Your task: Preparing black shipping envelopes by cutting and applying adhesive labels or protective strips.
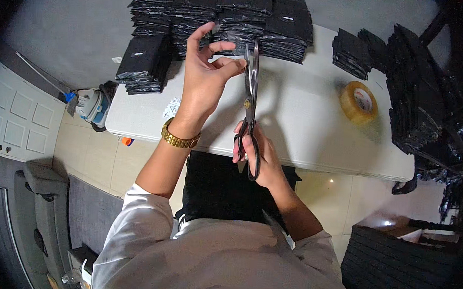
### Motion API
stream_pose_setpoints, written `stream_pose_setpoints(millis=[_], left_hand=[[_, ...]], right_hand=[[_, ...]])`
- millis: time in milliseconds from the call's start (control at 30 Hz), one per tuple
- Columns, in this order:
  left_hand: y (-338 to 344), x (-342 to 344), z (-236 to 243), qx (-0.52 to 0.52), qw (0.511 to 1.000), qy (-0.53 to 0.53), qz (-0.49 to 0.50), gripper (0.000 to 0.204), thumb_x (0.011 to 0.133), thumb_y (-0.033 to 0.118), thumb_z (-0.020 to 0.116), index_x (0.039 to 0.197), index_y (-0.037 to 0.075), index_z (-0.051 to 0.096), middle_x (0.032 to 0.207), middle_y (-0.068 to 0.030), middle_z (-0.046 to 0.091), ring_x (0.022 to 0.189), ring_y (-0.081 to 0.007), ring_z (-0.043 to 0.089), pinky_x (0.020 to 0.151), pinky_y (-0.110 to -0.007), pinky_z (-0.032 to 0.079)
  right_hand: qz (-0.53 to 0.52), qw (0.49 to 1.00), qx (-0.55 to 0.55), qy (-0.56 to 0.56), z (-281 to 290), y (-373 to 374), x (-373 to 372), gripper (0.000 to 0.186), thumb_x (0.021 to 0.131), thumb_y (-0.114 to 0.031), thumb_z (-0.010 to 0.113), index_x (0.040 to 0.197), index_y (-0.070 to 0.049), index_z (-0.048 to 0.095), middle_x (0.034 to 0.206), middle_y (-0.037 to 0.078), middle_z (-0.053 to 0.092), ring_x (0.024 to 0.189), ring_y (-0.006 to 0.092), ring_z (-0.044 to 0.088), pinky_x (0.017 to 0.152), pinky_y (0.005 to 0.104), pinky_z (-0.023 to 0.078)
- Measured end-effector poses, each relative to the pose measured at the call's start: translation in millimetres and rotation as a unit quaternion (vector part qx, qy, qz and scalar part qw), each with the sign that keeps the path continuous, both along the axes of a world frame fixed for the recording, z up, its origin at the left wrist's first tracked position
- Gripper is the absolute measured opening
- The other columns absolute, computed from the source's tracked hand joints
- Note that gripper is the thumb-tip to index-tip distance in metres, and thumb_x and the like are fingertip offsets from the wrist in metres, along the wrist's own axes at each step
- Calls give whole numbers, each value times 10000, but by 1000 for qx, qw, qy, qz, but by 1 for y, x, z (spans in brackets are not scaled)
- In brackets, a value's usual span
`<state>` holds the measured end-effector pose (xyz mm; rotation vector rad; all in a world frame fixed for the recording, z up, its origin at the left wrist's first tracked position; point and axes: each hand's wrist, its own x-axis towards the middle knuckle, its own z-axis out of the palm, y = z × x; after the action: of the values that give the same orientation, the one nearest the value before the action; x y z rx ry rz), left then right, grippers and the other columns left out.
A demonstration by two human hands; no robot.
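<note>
White panelled door point(22, 111): at the far left of the view, beyond the table's left edge.
White-and-blue vacuum cleaner point(91, 105): on the floor, just beside the table's left edge.
White rectangular table point(309, 112): carrying the packets, tape roll and small patterned piece.
Short stack of flat, black, glossy plastic packets point(140, 65): near the table's far left corner, a small white mark on its top packet.
Small white patterned piece point(172, 107): on the table's left part, partly behind the left wrist.
Gold-coloured metal link band point(180, 136): around the left wrist.
Left hand point(207, 75): raised over the table; fingers spread and bent, well parted from the thumb; thumb tip at the blades, contact unclear; any clear film at the fingertips cannot be told.
Large block of black plastic packets point(225, 7): several columns side by side along the far edge.
Black-handled metal scissors point(249, 103): above the table, blades toward the far edge, tips slightly apart.
Right hand point(264, 155): over the near edge, fingers closed around the scissor handles.
Low black packet stack point(350, 56): near the far right corner.
Yellowish clear tape roll point(350, 107): lying flat, right part.
Long black packet pile point(412, 92): along the right edge.
</note>
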<state>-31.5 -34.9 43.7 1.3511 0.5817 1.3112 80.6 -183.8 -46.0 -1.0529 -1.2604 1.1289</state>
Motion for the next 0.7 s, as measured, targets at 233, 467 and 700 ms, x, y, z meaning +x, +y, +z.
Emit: stream_pose_setpoints(millis=[233, 467, 700], left_hand=[[1, -1, -3, 0, 1000, -9, 0, 816, 877, -156, 687, 1552, 46, 277, 1257, -175, 583, 971, -248, 740, 913, -393, 651], [3, -1, -4, 6, 1000, -9, 1, 814, 869, -154, 701, 1545, 38, 289, 1248, -172, 586, 948, -217, 733, 911, -389, 650], [3, -1, -4, 14, 1000, 6, 10, 804, 864, -159, 697, 1538, 37, 305, 1242, -174, 592, 949, -221, 733, 901, -384, 650]], right_hand=[[-12, 1000, -23, 7, 6, 0, -4, 282, 1114, -348, 490, 1143, -69, 512, 732, 28, 575, 645, 132, 623, 633, 314, 514], [-19, 999, -34, 7, 6, 0, -5, 253, 1118, -317, 490, 1126, -66, 520, 730, 31, 573, 614, 132, 615, 620, 310, 513], [-31, 998, -62, 1, 10, 0, -6, 281, 1114, -323, 504, 1102, -44, 535, 717, 41, 584, 586, 136, 611, 598, 314, 510]])
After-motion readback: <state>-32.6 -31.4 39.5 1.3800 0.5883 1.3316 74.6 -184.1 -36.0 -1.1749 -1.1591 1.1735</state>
